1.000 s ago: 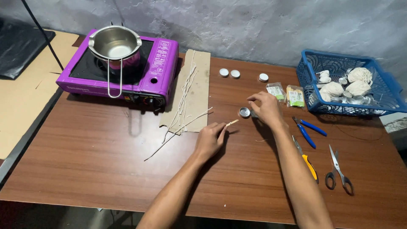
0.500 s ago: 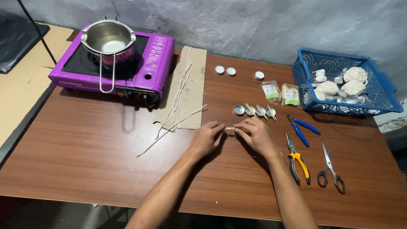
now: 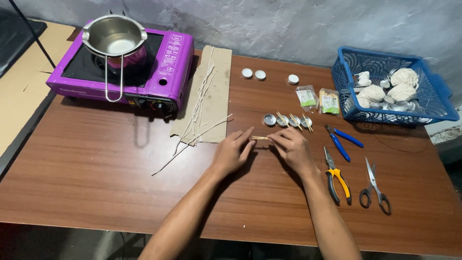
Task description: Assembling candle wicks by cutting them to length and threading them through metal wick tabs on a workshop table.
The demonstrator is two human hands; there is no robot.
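My left hand (image 3: 232,152) and my right hand (image 3: 290,147) meet at the middle of the brown table (image 3: 96,183). Together their fingertips pinch a small bundle of thin wooden sticks (image 3: 260,138) lying level between them. Just beyond the hands stands a row of small round metal cups (image 3: 269,119), most with sticks laid across their rims. Long pale wicks (image 3: 199,103) lie on a strip of cardboard (image 3: 219,72) to the left of the cups.
A purple portable stove (image 3: 159,72) with a steel pot (image 3: 114,41) sits at the back left. Blue-handled pliers (image 3: 341,142), yellow-handled pliers (image 3: 337,180) and scissors (image 3: 375,190) lie at the right. A blue basket (image 3: 433,106) holds balls of string. Three white caps (image 3: 260,74) and two small packets (image 3: 317,100) lie behind.
My right hand came back from the metal cups to meet my left hand at the sticks. More cups now stand in the row.
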